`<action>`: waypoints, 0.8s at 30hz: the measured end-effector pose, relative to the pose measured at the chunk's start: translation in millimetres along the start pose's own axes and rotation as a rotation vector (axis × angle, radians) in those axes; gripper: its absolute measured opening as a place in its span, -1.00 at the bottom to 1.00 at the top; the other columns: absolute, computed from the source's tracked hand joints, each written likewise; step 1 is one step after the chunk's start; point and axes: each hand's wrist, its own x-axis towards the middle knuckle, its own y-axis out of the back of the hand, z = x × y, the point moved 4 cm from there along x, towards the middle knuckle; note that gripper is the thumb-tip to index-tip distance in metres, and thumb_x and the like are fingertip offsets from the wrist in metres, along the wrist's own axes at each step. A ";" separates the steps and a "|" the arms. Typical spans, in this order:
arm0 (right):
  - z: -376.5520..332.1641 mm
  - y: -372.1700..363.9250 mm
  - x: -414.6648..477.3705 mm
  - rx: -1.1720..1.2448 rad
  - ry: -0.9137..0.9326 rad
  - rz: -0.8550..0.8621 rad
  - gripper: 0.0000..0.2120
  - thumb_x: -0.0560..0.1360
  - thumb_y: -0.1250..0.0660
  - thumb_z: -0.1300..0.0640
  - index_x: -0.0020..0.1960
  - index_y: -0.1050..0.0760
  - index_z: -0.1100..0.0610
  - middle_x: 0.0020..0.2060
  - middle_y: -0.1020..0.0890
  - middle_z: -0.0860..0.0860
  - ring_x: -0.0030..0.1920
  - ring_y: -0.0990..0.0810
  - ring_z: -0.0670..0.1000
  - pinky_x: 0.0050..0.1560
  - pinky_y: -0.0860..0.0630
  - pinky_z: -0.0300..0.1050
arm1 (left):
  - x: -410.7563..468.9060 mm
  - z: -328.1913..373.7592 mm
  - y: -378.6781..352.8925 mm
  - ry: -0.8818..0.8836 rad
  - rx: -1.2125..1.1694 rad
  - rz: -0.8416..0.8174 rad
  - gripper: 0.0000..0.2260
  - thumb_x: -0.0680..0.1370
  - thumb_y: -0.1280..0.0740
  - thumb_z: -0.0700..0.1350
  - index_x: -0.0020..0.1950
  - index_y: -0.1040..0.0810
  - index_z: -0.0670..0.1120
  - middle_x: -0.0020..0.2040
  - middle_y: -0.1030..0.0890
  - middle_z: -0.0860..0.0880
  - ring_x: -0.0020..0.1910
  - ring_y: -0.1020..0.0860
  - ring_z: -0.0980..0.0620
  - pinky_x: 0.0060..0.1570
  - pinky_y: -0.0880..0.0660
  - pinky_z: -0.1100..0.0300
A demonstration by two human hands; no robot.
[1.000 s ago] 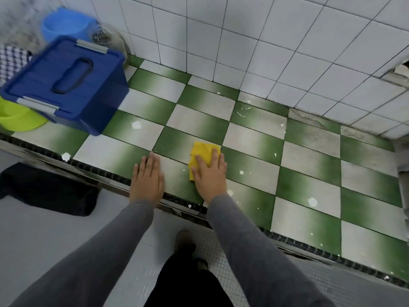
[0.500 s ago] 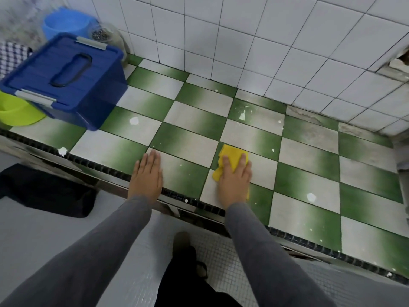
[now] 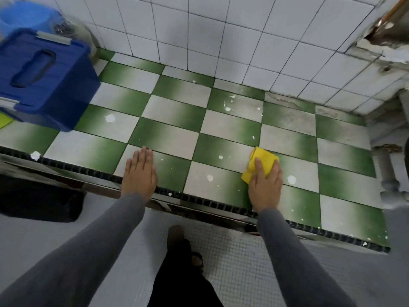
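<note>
The yellow cloth [image 3: 263, 159] is a plain, bright rag bunched into soft folds, with one corner poking out to the left beside the thumb. It lies near the front edge of the desk [image 3: 177, 134], right of the middle, where a pale tile meets a green one. The right hand [image 3: 264, 185] lies palm down on top of it, fingers straight and slightly spread, pressing it to the tiles rather than curling round it. The left hand [image 3: 139, 171] is released and holds nothing. It rests flat at the front edge, left of the middle and well apart from the cloth, with its fingers close together.

The desk top is a green-and-white checker of tiles dotted with white specks [image 3: 110, 118], and a dark ribbed strip runs along its front edge. At the left end stands a blue lidded box [image 3: 44, 80] with a recessed handle and grey clips. A light-blue tub [image 3: 24, 16] stands behind it in the back left corner.
</note>
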 end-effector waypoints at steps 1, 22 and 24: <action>3.6 2.9 8.8 0.010 -0.042 0.011 -0.54 0.68 -0.11 0.08 0.57 -0.26 -0.03 0.59 0.00 0.29 0.56 -0.02 0.39 0.52 -0.03 0.25 | 0.3 0.8 0.4 0.003 0.000 0.001 -0.50 0.71 0.06 -0.06 0.63 0.07 -0.13 0.63 0.09 -0.11 0.61 0.10 -0.08 0.56 0.17 0.00; 5.4 10.8 28.3 0.082 -0.025 0.035 -0.46 0.59 -0.23 0.29 0.53 -0.35 0.00 0.59 0.00 0.28 0.56 0.00 0.40 0.54 -0.05 0.27 | 1.8 -0.7 -4.5 -0.001 -0.026 0.003 -0.39 0.60 0.23 0.05 0.62 -0.01 -0.15 0.63 0.02 -0.13 0.61 0.03 -0.13 0.56 0.10 -0.04; -8.7 6.2 43.5 0.076 -0.049 0.032 -0.50 0.60 -0.21 0.22 0.54 -0.34 0.03 0.59 0.03 0.32 0.55 0.04 0.43 0.53 0.00 0.26 | 1.7 -1.5 -4.2 -0.009 -0.043 0.016 -0.37 0.59 0.26 0.07 0.62 -0.03 -0.16 0.63 0.01 -0.12 0.61 0.02 -0.13 0.55 0.10 -0.03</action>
